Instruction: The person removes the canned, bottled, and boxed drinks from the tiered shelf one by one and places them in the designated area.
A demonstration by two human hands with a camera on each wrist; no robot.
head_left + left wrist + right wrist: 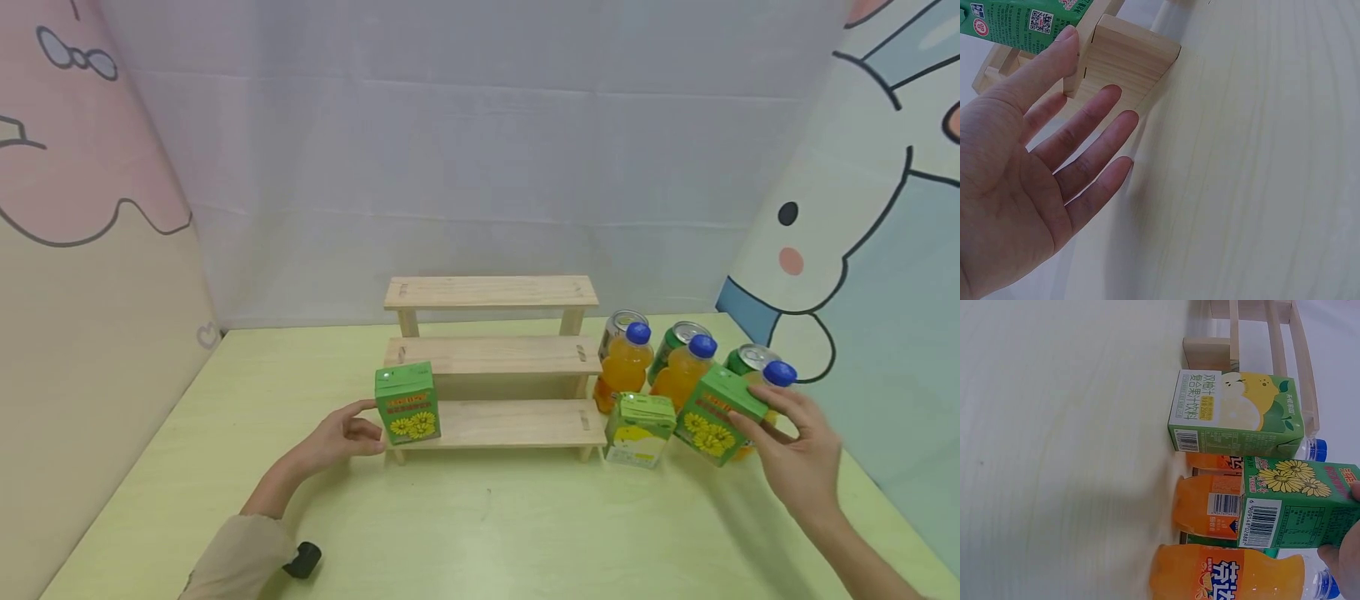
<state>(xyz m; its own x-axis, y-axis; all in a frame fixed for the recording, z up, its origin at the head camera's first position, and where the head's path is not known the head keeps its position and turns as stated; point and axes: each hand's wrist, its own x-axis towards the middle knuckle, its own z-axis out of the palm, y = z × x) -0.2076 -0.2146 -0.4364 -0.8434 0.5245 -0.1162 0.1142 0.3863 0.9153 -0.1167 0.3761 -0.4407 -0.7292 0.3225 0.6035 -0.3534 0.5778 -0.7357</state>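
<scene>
A green juice-type drink carton with yellow flowers (407, 404) stands at the left end of the lowest step of a wooden three-step rack (487, 356). Right beside it is my left hand (341, 437), its thumb tip at the carton's edge and its other fingers loosely extended in the left wrist view. My right hand (806, 450) pinches a matching green flower carton (1300, 506) by its upper end, tilted, in front of the bottles. Just left of that one stands a paler green carton with yellow fruit (1235, 412), near the rack's right end.
Several orange soda bottles with blue caps (622, 371) and several drink cans (678, 335) are grouped to the right of the rack. A small black object (303, 560) shows by my left sleeve. Printed cloth walls border the table (480, 533).
</scene>
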